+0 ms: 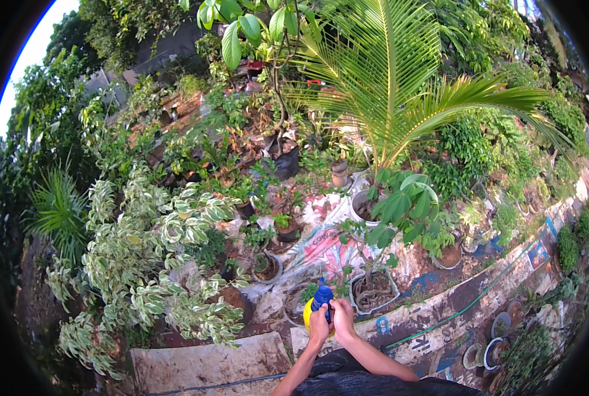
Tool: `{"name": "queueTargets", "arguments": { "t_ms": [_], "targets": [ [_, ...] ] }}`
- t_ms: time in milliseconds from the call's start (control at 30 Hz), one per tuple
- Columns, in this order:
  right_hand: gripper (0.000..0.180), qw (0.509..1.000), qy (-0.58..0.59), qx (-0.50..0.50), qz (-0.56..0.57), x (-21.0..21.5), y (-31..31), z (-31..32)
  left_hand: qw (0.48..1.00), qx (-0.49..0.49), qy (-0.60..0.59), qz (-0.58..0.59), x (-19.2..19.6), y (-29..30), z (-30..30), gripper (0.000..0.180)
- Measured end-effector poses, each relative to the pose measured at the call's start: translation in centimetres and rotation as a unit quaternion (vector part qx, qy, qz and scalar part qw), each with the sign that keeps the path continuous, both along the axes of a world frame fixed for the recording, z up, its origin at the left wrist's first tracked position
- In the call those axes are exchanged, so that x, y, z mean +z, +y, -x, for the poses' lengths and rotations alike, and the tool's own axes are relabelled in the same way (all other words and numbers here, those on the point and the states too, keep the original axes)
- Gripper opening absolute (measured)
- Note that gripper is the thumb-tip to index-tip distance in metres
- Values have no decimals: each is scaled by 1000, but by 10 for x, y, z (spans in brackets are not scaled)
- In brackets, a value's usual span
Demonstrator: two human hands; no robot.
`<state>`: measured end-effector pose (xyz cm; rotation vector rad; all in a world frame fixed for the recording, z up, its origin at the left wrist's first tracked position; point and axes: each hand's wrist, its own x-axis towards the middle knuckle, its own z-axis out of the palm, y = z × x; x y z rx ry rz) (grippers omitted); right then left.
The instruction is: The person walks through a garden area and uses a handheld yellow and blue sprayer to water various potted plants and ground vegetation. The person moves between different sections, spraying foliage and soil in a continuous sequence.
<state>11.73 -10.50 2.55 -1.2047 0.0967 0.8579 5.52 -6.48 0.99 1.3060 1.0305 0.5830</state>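
Close in front of my body, both hands are wrapped around a spray bottle (321,296) with a blue top and a yellow body. My left hand (319,325) closes on its near left side. My right hand (342,317) is curled against its right side, and the fingers of both hands nearly meet. The yellow body is partly covered by my hands, so the exact grip is hidden. Just beyond the bottle stands a potted plant in a pale planter (393,300), with bare soil and stems showing.
A variegated shrub (142,244) spreads on the left. Ahead are several pots, including a white pot (268,269), and a young palm (390,79). A green hose (469,305) runs along the printed sheeting at right. Round pots (496,353) stand at lower right, a pale slab (208,363) at lower left.
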Motion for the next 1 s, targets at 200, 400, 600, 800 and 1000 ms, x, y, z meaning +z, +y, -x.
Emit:
{"name": "queueTargets", "arguments": {
  "t_ms": [200, 400, 600, 800, 1000],
  "targets": [
    [15, 1000, -6, 3, -7, -8, 0, 1, 1000, -9, 16, 19, 0, -1, 3, 47],
    [15, 1000, -16, -5, -4, -15, -3, 4, 999, -26, 17, 14, -1, -2, 5, 48],
    [27, 999, -24, 4, 39, 0, -8, 7, 996, -74, 28, 44, 0, -4, 12, 54],
    [49, 987, -42, 128, 82, -7, -20, 10, 981, -87, 139, -105, 7, -2, 12, 80],
    [48, 992, -53, 92, 66, -25, -38, 22, 947, -219, 219, -81, 28, 0, 24, 85]
  ]
}}
